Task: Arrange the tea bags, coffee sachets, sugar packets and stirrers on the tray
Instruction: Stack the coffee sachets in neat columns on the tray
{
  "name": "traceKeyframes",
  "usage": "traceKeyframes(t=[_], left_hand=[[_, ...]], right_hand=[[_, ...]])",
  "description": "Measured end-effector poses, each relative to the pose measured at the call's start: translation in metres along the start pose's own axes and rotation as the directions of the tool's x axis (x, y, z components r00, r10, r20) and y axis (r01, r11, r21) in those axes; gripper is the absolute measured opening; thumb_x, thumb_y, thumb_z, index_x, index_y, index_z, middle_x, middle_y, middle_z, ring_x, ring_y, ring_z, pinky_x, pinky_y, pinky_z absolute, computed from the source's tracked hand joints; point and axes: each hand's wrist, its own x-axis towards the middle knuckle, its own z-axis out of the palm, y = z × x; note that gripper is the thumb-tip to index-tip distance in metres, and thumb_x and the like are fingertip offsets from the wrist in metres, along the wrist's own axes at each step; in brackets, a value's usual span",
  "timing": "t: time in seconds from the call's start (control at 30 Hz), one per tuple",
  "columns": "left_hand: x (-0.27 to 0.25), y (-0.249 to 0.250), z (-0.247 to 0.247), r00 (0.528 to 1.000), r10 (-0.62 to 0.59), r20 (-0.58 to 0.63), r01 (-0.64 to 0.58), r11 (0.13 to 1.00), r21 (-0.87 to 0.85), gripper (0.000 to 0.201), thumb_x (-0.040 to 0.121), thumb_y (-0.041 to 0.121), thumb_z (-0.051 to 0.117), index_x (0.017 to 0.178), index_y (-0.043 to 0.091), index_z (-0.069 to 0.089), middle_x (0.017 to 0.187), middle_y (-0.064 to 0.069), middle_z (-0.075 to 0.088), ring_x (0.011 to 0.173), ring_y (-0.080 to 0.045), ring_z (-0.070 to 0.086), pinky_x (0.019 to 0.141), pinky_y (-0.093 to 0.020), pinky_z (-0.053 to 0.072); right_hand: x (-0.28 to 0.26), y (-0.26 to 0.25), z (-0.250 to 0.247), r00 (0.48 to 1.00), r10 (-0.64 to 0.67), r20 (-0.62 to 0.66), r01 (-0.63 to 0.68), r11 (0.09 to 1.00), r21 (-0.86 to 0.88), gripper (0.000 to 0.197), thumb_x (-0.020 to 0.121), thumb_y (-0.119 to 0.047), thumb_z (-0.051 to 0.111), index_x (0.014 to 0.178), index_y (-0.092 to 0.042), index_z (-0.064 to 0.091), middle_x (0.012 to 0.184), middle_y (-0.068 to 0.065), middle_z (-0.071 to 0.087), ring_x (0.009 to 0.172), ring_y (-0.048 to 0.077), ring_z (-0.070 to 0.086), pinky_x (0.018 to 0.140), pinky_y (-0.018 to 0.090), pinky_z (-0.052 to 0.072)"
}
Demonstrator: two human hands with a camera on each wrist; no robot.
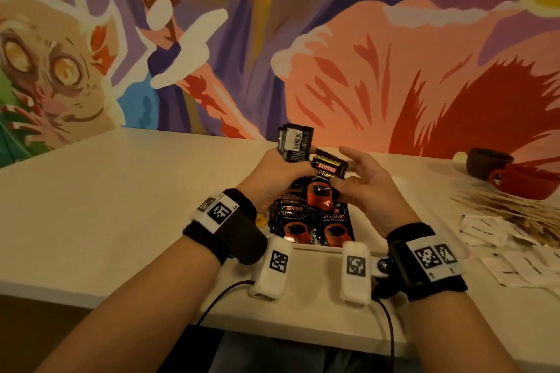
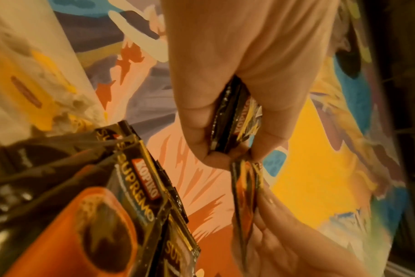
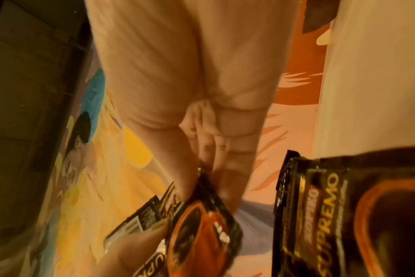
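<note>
My left hand grips a bunch of black coffee sachets held upright above the white tray. A sachet with an orange cup print hangs between both hands. My right hand pinches that bunch from the right with thumb and fingers, at a folded sachet. The left wrist view shows my left hand's fingers curled round the sachets. In the right wrist view the fingers pinch the orange-printed sachet. More coffee sachets lie flat in the tray under the hands.
White sugar packets and wooden stirrers lie on the table to the right. A red cup and a brown cup stand behind them. Yellow packets lie left of the tray's sachets. A painted wall backs the table.
</note>
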Motion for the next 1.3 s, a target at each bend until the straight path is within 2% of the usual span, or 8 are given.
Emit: traceKeyframes(t=[0.17, 0.3, 0.43, 0.63, 0.93, 1.1, 1.2, 1.3], left_hand=[[0.020, 0.006, 0.007, 0.987, 0.128, -0.094, -0.067, 0.873, 0.483, 0.034, 0.083, 0.012, 0.069, 0.113, 0.011, 0.054, 0.077, 0.002, 0.056, 0.067, -0.011, 0.054, 0.065, -0.023, 0.044], [0.033, 0.007, 0.015, 0.987, -0.088, 0.133, -0.067, 0.531, 0.845, 0.065, 0.074, 0.029, 0.078, 0.122, 0.008, 0.041, 0.102, -0.006, 0.059, 0.090, -0.021, 0.057, 0.079, -0.033, 0.049], [0.038, 0.002, 0.026, 0.932, -0.284, 0.227, -0.137, 0.304, 0.943, 0.081, 0.071, 0.033, 0.081, 0.132, 0.008, 0.033, 0.121, -0.007, 0.052, 0.106, -0.024, 0.054, 0.087, -0.035, 0.048], [0.046, 0.001, 0.028, 0.960, -0.215, 0.182, -0.140, 0.194, 0.971, 0.078, 0.065, 0.030, 0.085, 0.125, 0.010, 0.039, 0.113, -0.008, 0.057, 0.099, -0.025, 0.057, 0.086, -0.039, 0.051], [0.047, 0.009, 0.012, 0.998, 0.047, 0.042, -0.061, 0.577, 0.814, 0.059, 0.083, 0.045, 0.066, 0.121, 0.011, 0.037, 0.092, -0.001, 0.049, 0.072, -0.013, 0.049, 0.056, -0.026, 0.038], [0.037, 0.017, 0.004, 0.985, -0.168, 0.043, 0.156, 0.965, 0.210, 0.036, 0.097, 0.040, 0.040, 0.111, 0.010, 0.053, 0.083, -0.005, 0.063, 0.058, -0.014, 0.054, 0.053, -0.024, 0.044], [0.023, 0.018, 0.001, 0.953, -0.247, 0.173, 0.256, 0.966, -0.032, 0.037, 0.099, 0.025, 0.030, 0.111, 0.002, 0.056, 0.090, -0.016, 0.069, 0.065, -0.024, 0.065, 0.062, -0.031, 0.057], [0.016, 0.014, 0.000, 0.922, -0.285, 0.262, 0.298, 0.955, -0.007, 0.028, 0.098, 0.016, 0.037, 0.112, 0.000, 0.056, 0.098, -0.020, 0.070, 0.078, -0.030, 0.070, 0.072, -0.039, 0.058]], right_hand=[[0.000, -0.001, -0.023, 0.985, 0.107, -0.132, -0.124, 0.984, -0.130, 0.028, 0.082, 0.004, 0.061, 0.105, -0.012, 0.064, 0.067, -0.003, 0.065, 0.061, 0.014, 0.061, 0.055, 0.025, 0.042], [-0.001, -0.002, -0.036, 0.973, 0.159, -0.164, -0.185, 0.971, -0.154, 0.023, 0.078, 0.006, 0.061, 0.089, -0.013, 0.066, 0.060, -0.002, 0.063, 0.055, 0.016, 0.053, 0.051, 0.026, 0.033], [-0.004, -0.003, -0.036, 0.962, 0.268, -0.058, -0.272, 0.907, -0.323, 0.020, 0.075, 0.005, 0.061, 0.083, -0.012, 0.066, 0.064, 0.004, 0.062, 0.053, 0.016, 0.052, 0.051, 0.025, 0.032], [-0.003, 0.000, -0.030, 0.934, 0.350, 0.073, -0.288, 0.858, -0.426, 0.022, 0.077, 0.005, 0.061, 0.088, -0.013, 0.064, 0.065, 0.003, 0.060, 0.053, 0.016, 0.050, 0.051, 0.024, 0.031], [0.003, 0.006, -0.027, 0.965, 0.259, 0.028, -0.224, 0.881, -0.417, 0.029, 0.081, 0.008, 0.060, 0.101, -0.012, 0.064, 0.062, 0.000, 0.049, 0.045, 0.011, 0.037, 0.041, 0.021, 0.027], [0.000, 0.004, -0.025, 0.947, 0.317, 0.046, -0.266, 0.857, -0.441, 0.043, 0.081, -0.005, 0.067, 0.118, -0.023, 0.057, 0.087, -0.001, 0.050, 0.059, 0.012, 0.040, 0.049, 0.023, 0.031], [0.001, 0.003, -0.027, 0.976, 0.205, -0.065, -0.214, 0.890, -0.403, 0.035, 0.083, -0.014, 0.068, 0.115, -0.024, 0.057, 0.093, -0.003, 0.050, 0.062, 0.012, 0.044, 0.050, 0.023, 0.033], [0.001, 0.001, -0.026, 0.987, 0.105, -0.120, -0.137, 0.944, -0.299, 0.021, 0.089, -0.019, 0.062, 0.110, -0.018, 0.064, 0.087, -0.004, 0.054, 0.059, 0.012, 0.043, 0.049, 0.023, 0.034]])
